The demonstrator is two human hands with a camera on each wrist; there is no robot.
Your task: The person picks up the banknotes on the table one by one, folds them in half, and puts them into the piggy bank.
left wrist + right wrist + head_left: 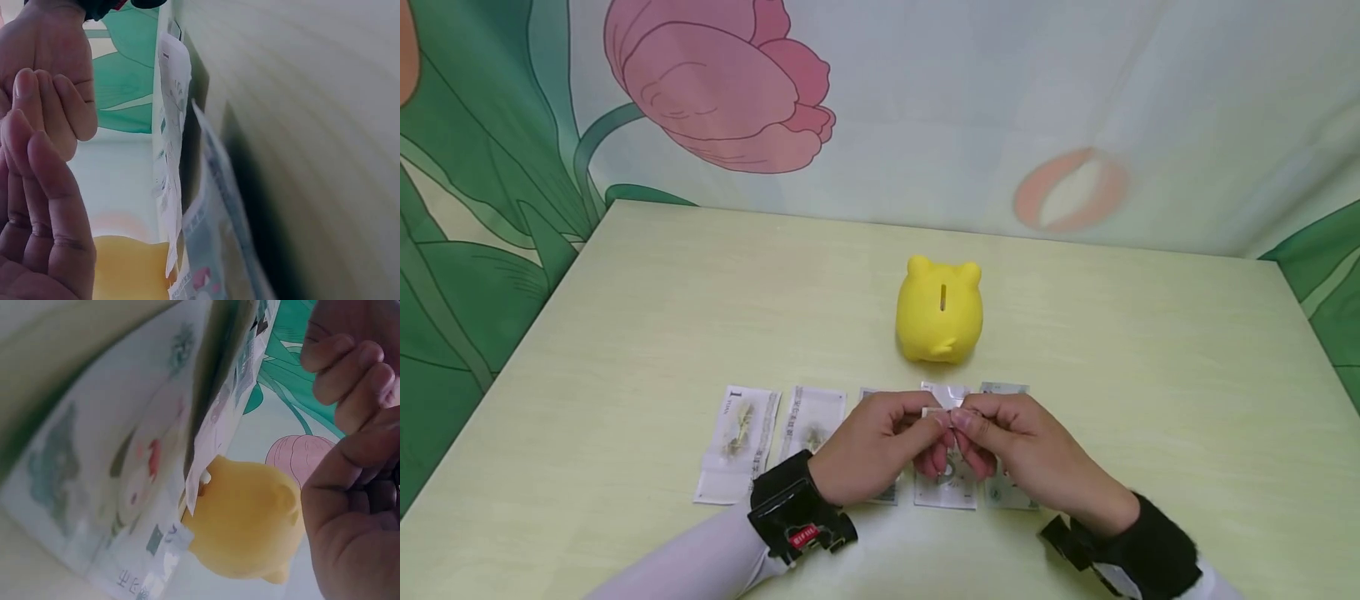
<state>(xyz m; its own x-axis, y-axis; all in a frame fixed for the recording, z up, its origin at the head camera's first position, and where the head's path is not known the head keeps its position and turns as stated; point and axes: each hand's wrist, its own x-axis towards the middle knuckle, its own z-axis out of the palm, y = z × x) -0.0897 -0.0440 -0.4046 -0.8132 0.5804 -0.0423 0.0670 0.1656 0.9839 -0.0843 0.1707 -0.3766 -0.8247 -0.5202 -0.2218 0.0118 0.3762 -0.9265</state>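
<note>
My left hand (874, 446) and right hand (1037, 450) meet fingertip to fingertip over the row of notes. Between their thumbs and forefingers they pinch a small pale piece of folded paper (934, 412); its kind is mostly hidden by the fingers. Beneath lie several banknote-like papers, among them a far-left note (737, 446) marked 1 YUAN, a second note (816, 412) and a greenish right-hand note (1009, 496). The hands partly cover the middle ones. Just beyond the row stands a yellow piggy bank (940, 321), its slot facing up. In the right wrist view, a note (131, 469) looms close.
The pale wooden table (625, 333) extends to both sides, with its far edge against a curtain (955, 125) printed with a pink flower and green leaves. Black straps with cameras (797, 508) sit on both wrists.
</note>
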